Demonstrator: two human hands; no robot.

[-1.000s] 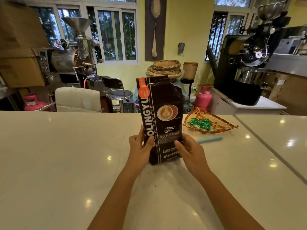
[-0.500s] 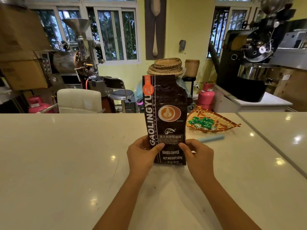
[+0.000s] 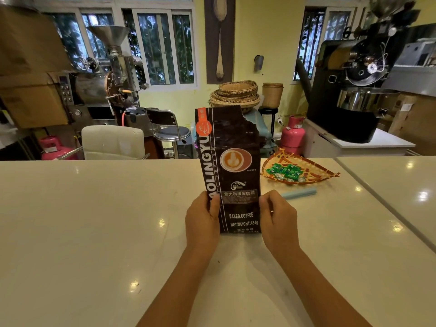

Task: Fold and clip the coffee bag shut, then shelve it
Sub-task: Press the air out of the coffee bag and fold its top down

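Note:
A tall dark brown coffee bag (image 3: 233, 166) stands upright on the white counter (image 3: 94, 220), its top edge torn and unfolded. My left hand (image 3: 203, 220) grips the bag's lower left side, thumb across the front. My right hand (image 3: 278, 218) holds the lower right edge with curled fingers. A light blue clip bar (image 3: 298, 193) lies on the counter just right of my right hand, partly hidden behind it.
A woven tray (image 3: 313, 177) with green wrapped sweets sits behind the clip at the right. A seam (image 3: 377, 197) splits the counter from a second slab on the right. Beyond the counter are a white chair (image 3: 113, 142), coffee roasters and pink gas bottles.
The bag went from tilted left to upright and rests on the counter. My hands have shifted lower along its sides, still holding it.

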